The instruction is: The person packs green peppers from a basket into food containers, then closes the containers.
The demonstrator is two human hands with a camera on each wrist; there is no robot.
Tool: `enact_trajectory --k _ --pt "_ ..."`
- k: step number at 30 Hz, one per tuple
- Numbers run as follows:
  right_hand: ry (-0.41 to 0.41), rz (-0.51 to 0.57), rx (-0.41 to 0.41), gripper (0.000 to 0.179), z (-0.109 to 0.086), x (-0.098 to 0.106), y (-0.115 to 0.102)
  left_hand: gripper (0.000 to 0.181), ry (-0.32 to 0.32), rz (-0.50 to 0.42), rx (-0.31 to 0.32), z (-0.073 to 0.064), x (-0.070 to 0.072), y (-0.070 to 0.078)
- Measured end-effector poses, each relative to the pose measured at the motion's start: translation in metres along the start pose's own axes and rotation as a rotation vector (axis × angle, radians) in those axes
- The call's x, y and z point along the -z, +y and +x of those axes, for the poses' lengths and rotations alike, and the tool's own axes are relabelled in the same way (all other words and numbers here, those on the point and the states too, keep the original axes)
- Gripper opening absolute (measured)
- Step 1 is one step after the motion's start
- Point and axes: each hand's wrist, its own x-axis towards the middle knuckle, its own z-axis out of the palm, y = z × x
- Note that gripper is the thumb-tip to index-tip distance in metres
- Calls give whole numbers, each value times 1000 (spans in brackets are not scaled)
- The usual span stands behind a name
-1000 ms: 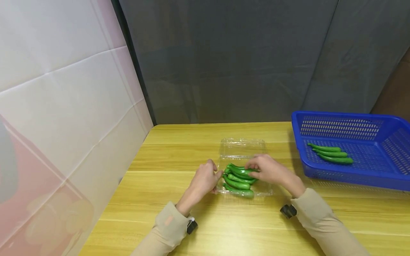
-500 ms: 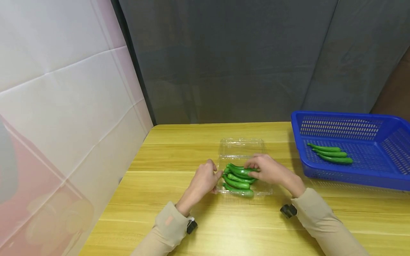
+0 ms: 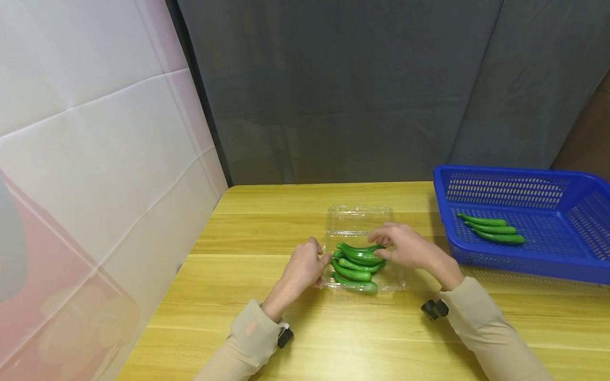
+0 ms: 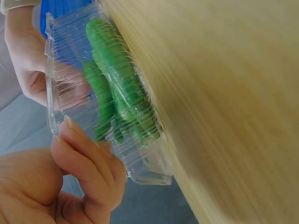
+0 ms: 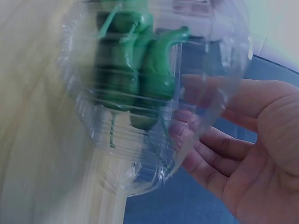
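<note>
A clear plastic clamshell box (image 3: 360,218) lies unfolded on the table, its lid laid back at the far side. Several green chili peppers (image 3: 352,274) are side by side in its base, stems mostly to the left. The left hand (image 3: 305,263) pinches the box's left rim; the left wrist view shows the thumb and fingertips on that thin plastic edge (image 4: 49,84). Over the box's right side is the right hand (image 3: 405,246), fingers loosely bent, thumb near the ends of the upper peppers. Seen from the right wrist, this hand (image 5: 254,140) has nothing between thumb and fingers.
To the right stands a blue perforated basket (image 3: 514,263), with several more green chili peppers (image 3: 498,230) on its floor. The wooden table (image 3: 267,222) ends at a dark grey curtain (image 3: 324,95); a pale printed cloth (image 3: 109,132) hangs along the left.
The right hand has let go of the upper peppers and shifted slightly up and to the right. Neither the left hand nor the box has moved.
</note>
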Motion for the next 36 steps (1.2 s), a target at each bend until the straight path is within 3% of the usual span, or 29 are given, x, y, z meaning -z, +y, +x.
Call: enact_trajectory --k 16,36 --pt "51 10 -28 26 -6 19 4 23 3 -4 -6 0 0 0" --pt "148 -59 -15 25 -14 37 15 23 12 1 -13 0 -1 0"
